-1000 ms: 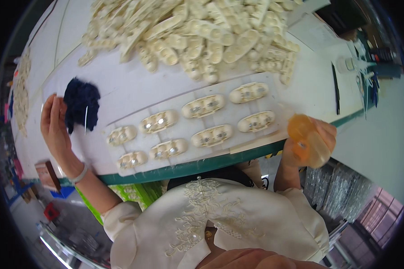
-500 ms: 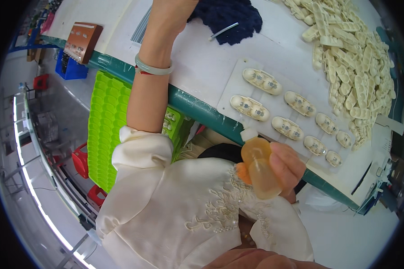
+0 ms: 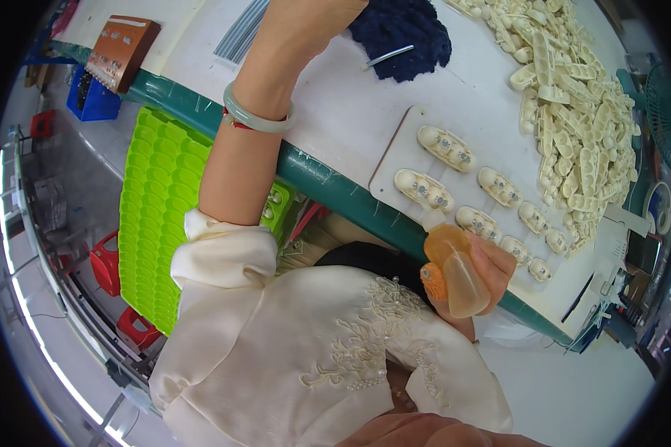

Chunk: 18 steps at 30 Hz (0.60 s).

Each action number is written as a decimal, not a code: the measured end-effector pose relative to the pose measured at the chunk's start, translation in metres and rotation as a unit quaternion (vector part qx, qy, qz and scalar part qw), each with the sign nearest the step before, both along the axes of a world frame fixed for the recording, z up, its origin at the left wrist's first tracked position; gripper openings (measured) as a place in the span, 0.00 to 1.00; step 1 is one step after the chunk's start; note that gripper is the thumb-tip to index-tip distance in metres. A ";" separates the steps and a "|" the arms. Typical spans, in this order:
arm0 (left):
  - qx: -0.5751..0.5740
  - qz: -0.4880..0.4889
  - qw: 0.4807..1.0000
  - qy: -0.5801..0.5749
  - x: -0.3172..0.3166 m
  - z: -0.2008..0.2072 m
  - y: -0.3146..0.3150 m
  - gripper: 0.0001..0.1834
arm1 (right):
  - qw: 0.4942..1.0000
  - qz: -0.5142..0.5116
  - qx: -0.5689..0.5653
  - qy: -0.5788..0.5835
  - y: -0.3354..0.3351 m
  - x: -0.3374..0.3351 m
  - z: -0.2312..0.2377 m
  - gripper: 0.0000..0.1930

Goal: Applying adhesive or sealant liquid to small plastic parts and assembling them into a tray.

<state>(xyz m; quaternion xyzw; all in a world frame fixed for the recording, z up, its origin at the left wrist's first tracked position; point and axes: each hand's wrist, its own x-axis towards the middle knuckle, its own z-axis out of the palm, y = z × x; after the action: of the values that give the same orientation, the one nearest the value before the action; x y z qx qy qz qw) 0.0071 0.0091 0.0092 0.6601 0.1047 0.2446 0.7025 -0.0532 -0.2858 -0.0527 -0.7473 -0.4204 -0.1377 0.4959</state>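
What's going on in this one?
A person sits or stands at a white table, the right hand gripping an amber squeeze bottle, white tip upward. The left hand reaches beside a dark blue cloth; its fingers are out of frame. Eight cream pieces with silvery spots lie in two rows on a pale board. Beyond, a pile of cream parts covers part of the table.

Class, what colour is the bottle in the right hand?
The bottle is a translucent amber; it shows best in the head view.
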 end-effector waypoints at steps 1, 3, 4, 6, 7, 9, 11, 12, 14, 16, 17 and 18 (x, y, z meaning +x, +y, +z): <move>-0.010 -0.001 1.000 0.002 0.005 -0.003 -0.002 0.08 | 1.000 -0.010 -0.019 -0.007 0.000 0.001 -0.001 0.22; 0.114 0.012 0.993 -0.017 -0.002 -0.025 0.013 0.09 | 0.999 -0.013 -0.029 -0.009 -0.002 0.001 0.000 0.22; 0.232 0.027 0.972 -0.037 -0.005 -0.034 0.020 0.11 | 1.000 -0.001 -0.024 -0.005 -0.004 0.002 0.000 0.22; 0.220 0.024 0.974 -0.043 -0.003 -0.031 0.018 0.09 | 1.000 0.005 -0.020 0.000 -0.007 0.003 -0.003 0.22; 0.207 0.023 0.977 -0.047 -0.001 -0.029 0.017 0.08 | 0.999 -0.003 0.029 0.032 -0.010 0.001 -0.007 0.22; 0.209 0.010 0.977 -0.044 -0.003 -0.029 0.023 0.09 | 0.995 -0.010 0.080 0.066 -0.012 0.000 -0.007 0.23; 0.210 -0.004 0.977 -0.042 -0.001 -0.024 0.018 0.09 | 0.999 -0.006 0.034 0.018 -0.011 0.002 -0.003 0.22; 0.108 0.000 0.994 -0.019 0.002 -0.012 0.006 0.09 | 0.999 -0.011 0.035 0.018 -0.011 0.002 -0.004 0.22; 0.007 0.002 1.000 0.004 0.006 -0.004 -0.001 0.08 | 0.999 0.023 0.031 0.017 -0.010 0.003 -0.004 0.22; 0.011 0.007 1.000 0.012 0.005 -0.005 0.000 0.08 | 0.998 0.033 0.043 0.031 -0.005 0.002 -0.003 0.22; 0.012 0.005 1.000 0.012 0.005 -0.005 0.000 0.08 | 0.996 0.046 0.053 0.046 -0.004 0.002 -0.002 0.22; 0.016 0.007 1.000 0.014 0.004 -0.005 0.000 0.08 | 0.997 0.045 0.053 0.046 -0.005 0.002 -0.001 0.22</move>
<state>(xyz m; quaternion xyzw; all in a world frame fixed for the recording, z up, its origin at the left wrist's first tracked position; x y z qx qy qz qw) 0.0115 0.0086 0.0038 0.6740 0.1151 0.2421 0.6884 -0.0516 -0.2910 -0.0537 -0.7057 -0.4221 -0.1031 0.5596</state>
